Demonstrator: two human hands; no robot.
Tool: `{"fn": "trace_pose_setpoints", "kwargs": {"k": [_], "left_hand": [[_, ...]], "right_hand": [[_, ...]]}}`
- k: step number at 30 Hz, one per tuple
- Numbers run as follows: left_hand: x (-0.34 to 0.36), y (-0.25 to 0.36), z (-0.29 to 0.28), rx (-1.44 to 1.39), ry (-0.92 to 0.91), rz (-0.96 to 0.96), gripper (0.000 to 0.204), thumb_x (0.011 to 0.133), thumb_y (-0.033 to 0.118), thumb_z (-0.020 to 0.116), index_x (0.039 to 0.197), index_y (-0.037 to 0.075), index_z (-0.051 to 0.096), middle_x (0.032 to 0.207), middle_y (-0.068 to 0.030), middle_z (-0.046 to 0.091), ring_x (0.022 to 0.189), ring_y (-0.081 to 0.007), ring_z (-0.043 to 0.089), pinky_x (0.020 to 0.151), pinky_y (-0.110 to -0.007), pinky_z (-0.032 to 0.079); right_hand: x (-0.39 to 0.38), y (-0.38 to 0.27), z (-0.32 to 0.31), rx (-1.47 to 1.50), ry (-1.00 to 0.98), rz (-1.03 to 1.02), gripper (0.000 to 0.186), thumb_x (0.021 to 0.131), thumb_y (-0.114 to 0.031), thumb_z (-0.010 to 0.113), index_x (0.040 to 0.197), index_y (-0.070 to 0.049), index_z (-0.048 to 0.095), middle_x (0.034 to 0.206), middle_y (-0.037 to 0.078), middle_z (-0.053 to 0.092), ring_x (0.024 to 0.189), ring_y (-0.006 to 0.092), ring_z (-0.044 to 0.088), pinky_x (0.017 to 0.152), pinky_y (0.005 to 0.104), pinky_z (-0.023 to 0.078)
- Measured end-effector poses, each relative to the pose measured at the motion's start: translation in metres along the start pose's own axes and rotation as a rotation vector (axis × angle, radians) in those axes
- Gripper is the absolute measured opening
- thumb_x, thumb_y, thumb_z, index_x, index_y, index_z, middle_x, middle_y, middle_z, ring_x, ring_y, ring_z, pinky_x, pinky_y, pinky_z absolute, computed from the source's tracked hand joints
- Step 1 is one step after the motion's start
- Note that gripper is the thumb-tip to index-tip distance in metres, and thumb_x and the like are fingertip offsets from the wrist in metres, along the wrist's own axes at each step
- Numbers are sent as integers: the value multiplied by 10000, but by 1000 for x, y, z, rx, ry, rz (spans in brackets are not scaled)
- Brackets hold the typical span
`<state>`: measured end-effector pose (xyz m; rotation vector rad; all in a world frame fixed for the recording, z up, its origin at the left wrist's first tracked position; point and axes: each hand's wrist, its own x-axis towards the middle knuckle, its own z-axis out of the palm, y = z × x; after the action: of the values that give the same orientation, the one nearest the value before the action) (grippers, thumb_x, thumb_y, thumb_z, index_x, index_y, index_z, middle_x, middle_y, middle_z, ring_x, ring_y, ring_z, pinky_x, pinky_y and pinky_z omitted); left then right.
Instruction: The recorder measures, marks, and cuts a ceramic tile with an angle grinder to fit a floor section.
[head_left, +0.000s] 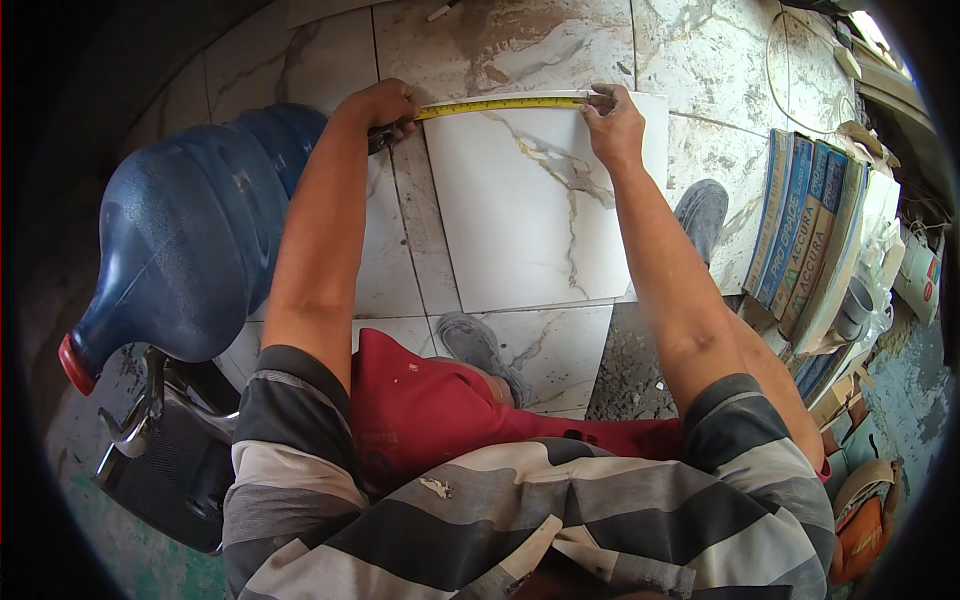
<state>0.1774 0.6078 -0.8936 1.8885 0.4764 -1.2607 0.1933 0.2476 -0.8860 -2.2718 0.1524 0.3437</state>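
Observation:
A white marble-patterned tile (520, 220) with gold and grey veins lies loose on the tiled floor in front of me. Across its far edge stretches a yellow tape measure (500, 104). My left hand (388, 104) is closed around the dark case of the tape measure, just beyond the tile's far left corner. My right hand (614, 122) pinches the blade's end between thumb and fingers, a little short of the far right corner. The blade runs straight between both hands, along the tile's edge.
A large blue water bottle (190, 220) with a red cap lies beside my left arm, near a black chair (170, 480). At right stand several tile boxes (800, 225) and a grey cup (855, 305). Bare rubble (630, 370) shows near my feet, by a grey shoe (480, 350).

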Motion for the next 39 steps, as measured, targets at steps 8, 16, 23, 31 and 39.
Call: {"fn": "trace_pose_setpoints", "kwargs": {"k": [8,16,23,31,39], "left_hand": [[-6,8,3,-23,-12,32,121,869,119,593,890,1,605,758,-80,654,598,-150,617,557,-299,515],[-3,2,2,-24,-18,17,116,871,78,565,929,-3,623,772,-79,655,607,-138,615,556,-280,525],[0,1,7,-24,33,20,85,860,95,588,864,13,606,717,-66,633,566,-123,593,522,-285,498],[-1,3,5,-35,13,36,96,844,94,597,872,3,611,732,-69,649,584,-131,598,538,-299,501],[-2,-4,3,0,27,88,88,835,84,586,871,8,610,760,-73,655,592,-133,594,549,-300,499]], "right_hand": [[5,13,2,-158,52,-212,219,826,-62,716,1043,-46,699,964,128,720,852,222,710,770,316,561],[14,14,1,-280,-4,-347,206,824,-135,713,1014,-57,703,970,163,685,910,337,647,824,411,514],[13,17,-2,-277,-23,-363,185,830,-135,713,997,-55,701,956,165,680,904,342,644,819,417,511],[17,15,-2,-224,0,-343,181,836,-132,710,997,-49,699,961,166,678,908,343,643,812,417,509],[23,13,2,-235,31,-374,176,831,-120,709,992,-51,700,961,163,680,898,345,646,803,419,511]]}}
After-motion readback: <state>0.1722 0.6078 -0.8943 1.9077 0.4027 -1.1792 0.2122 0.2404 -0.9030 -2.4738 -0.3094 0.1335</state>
